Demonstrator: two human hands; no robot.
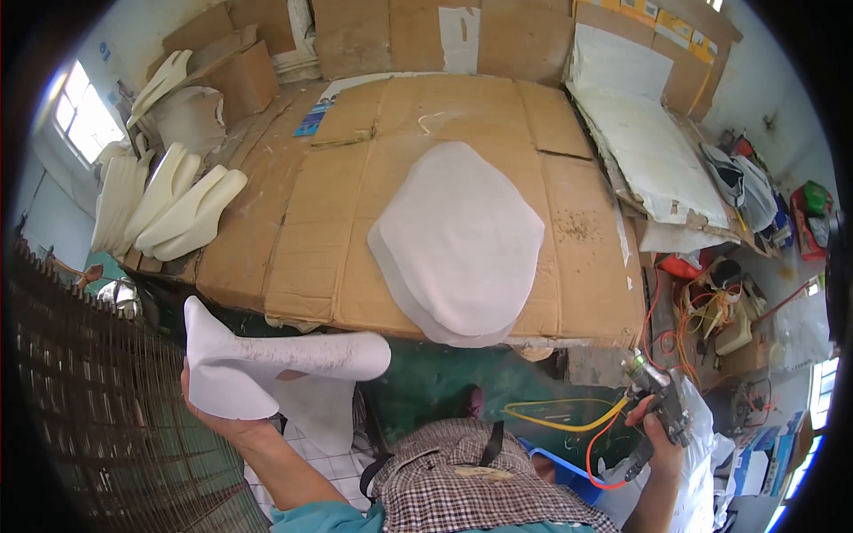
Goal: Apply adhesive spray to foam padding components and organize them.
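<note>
While the left hand [220,425] has hold of a white forked piece [284,353] by its broad end, most of its fingers are out of my sight behind it; one curls up at the edge, and I can't tell how far the rest are spread. From that grip the piece's long arm runs off to the right, speckled dark along the top, up in front of the table's near edge.

The right hand [661,435] is wrapped about the handle of a spray gun [662,398], its fingers closed round it, one reaching forward near the trigger. Just left of those fingers a yellow hose [582,428] loops out, and an orange hose [592,466] bends below them.

Between the two hands and farther out, a stack of white sheets [458,240] lies on a cardboard-covered table [306,258], overhanging its near edge. Beyond the left fingers, cream shaped pieces [194,213] lean together at the table's left side; to the left of those fingers, close by, stands a wire rack [89,400].
</note>
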